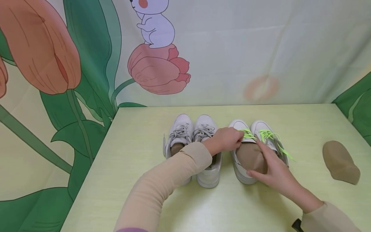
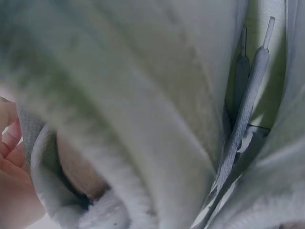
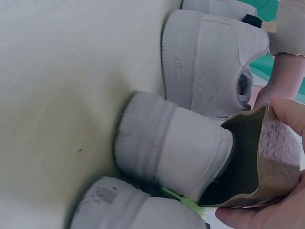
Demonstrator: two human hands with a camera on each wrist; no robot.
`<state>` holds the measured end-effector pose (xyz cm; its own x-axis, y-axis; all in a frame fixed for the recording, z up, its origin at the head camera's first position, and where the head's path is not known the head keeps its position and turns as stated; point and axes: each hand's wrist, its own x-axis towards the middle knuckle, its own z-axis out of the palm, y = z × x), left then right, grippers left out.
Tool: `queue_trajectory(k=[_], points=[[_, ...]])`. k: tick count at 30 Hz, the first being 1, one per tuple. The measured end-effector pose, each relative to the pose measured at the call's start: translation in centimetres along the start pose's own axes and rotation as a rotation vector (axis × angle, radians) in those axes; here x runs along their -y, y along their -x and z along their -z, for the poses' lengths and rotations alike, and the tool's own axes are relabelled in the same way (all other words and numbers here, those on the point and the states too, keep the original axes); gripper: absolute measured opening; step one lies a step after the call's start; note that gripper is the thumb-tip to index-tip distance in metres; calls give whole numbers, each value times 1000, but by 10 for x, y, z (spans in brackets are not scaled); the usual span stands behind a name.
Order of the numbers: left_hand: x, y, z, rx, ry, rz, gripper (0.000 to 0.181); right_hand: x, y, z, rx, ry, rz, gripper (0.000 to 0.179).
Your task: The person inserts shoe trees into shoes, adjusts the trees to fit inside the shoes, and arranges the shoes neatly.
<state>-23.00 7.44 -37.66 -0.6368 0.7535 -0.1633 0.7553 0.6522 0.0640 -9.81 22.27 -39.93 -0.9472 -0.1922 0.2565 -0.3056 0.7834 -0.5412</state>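
Note:
A white sneaker with neon-green laces (image 1: pixel 239 169) stands with its toe away from me, a brown molded-paper shoe insert (image 1: pixel 251 157) partly inside its opening. My right hand (image 1: pixel 273 170) holds the insert by its sides. In the right wrist view, the hollow insert (image 3: pixel 279 164) tilts up out of the shoe's collar between thumb and fingers. My left hand (image 1: pixel 227 138) pinches the sneaker's tongue and laces from the left, fingers curled. The left wrist view is mostly filled by a blurred shoe close to the camera, with grey laces (image 2: pixel 245 100) beside it.
The matching green-laced sneaker (image 1: pixel 268 137) stands directly to the right. A grey-laced pair of white sneakers (image 1: pixel 208 177) is at the left, under my left forearm. Another brown insert (image 1: pixel 340 162) lies at the table's right side. A printed curtain (image 1: pixel 217 64) hangs behind the table.

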Motion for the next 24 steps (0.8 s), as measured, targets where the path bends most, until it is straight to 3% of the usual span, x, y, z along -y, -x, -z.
queue_trajectory(k=[11,19,24], points=[[2,-2,-1,-8,45,-32,12,5,-2,-2,-55,44,43,69],[1,-7,-4,1,52,-62,12,13,-7,2,-31,77,-64,63],[1,-6,-5,-7,51,-73,12,14,-10,-2,-64,115,-93,61]])
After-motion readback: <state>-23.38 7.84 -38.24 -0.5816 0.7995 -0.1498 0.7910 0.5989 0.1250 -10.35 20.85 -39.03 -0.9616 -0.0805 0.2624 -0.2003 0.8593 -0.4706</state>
